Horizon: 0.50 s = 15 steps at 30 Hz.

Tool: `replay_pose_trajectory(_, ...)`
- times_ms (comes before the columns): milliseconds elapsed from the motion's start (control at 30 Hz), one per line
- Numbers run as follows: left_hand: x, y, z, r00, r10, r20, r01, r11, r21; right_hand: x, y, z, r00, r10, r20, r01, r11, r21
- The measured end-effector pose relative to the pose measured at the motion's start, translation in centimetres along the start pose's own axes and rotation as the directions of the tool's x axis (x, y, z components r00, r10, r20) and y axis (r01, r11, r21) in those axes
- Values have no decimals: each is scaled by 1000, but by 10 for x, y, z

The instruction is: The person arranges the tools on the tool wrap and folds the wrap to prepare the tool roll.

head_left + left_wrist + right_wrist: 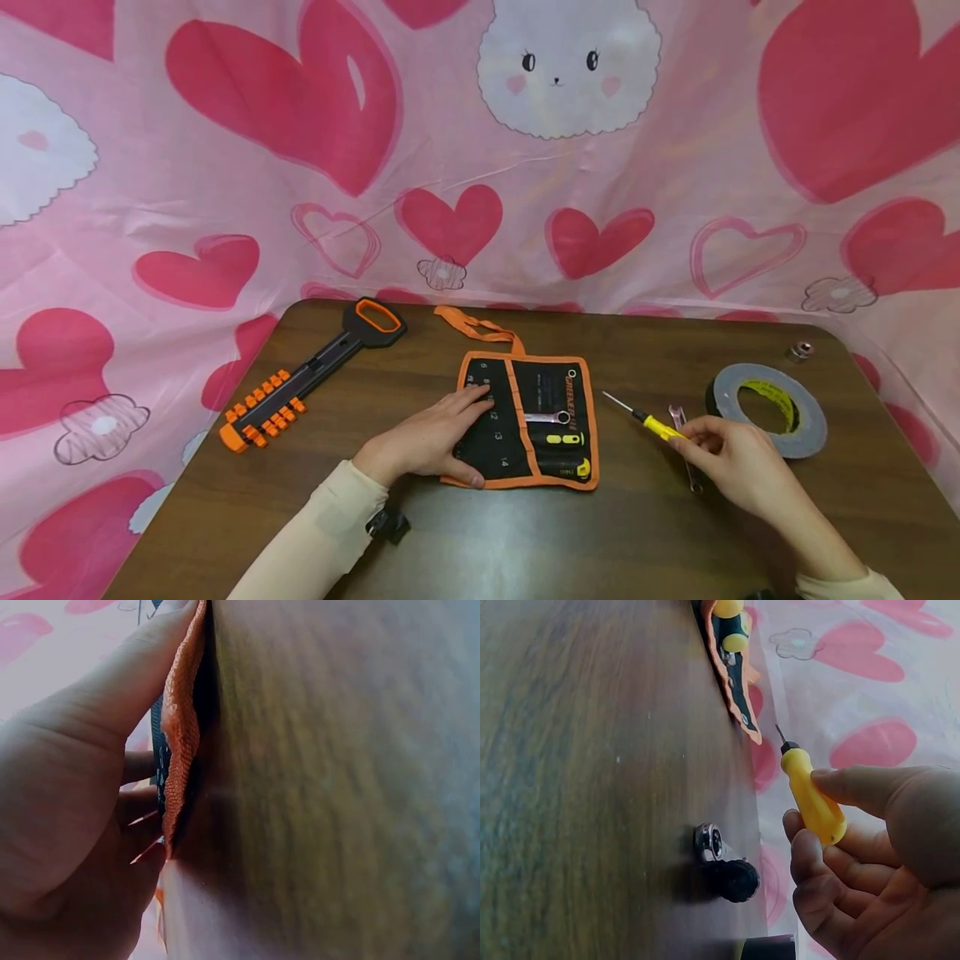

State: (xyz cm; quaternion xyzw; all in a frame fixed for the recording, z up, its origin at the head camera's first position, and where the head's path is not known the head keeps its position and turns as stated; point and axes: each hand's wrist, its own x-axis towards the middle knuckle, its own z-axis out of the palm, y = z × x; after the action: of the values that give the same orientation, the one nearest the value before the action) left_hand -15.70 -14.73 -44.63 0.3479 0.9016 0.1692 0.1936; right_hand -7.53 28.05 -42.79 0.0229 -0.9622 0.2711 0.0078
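A black tool pouch (pixel 495 433) with orange edging lies unfolded on the table. My left hand (pixel 435 429) rests on its left side, fingers stretched over the numbered pockets and thumb near the bottom edge; the orange edging (pixel 180 742) shows beside the thumb in the left wrist view. A wrench (pixel 546 417) and yellow-ended tools (pixel 566 439) sit in the right-hand pockets. My right hand (pixel 738 462) pinches a screwdriver (pixel 660 427) by its yellow handle (pixel 814 799), right of the pouch and above the table. Its thin tip points up and left toward the pouch.
Beneath the right hand lies a loose wrench (pixel 678 414), partly hidden. A grey tape roll (pixel 806 417) is just beyond, with a small metal socket (pixel 800 351) behind it. A black-and-orange tool holder (pixel 315 367) lies at left. A pink heart-patterned cloth (pixel 450 150) hangs behind the table.
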Motion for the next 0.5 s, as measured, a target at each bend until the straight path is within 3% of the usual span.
replay_pose_trajectory(500,0,2,-2,1000,-27,15,26,1000,4,4,-2,1,1000,-24,-1,24,1000,3)
